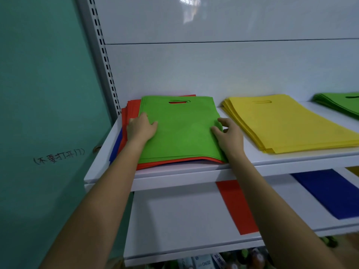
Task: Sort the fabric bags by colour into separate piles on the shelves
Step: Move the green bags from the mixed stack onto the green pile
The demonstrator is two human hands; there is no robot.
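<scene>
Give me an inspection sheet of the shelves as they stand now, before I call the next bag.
Surface: white upper shelf and lower shelf, both holding bags.
Job's things: green bag tops a mixed pile over red bags and a blue edge; yellow pile and green pile sit to its right; lower red bag and lower blue bag lie on the lower shelf.
Clutter: packaged goods below the lower shelf.
Hands: left hand rests on the green bag's left edge; right hand seems to pinch its right edge.
Cables: nothing seen.
Surroundings: teal door with handwriting, slotted upright, white back panel.
</scene>
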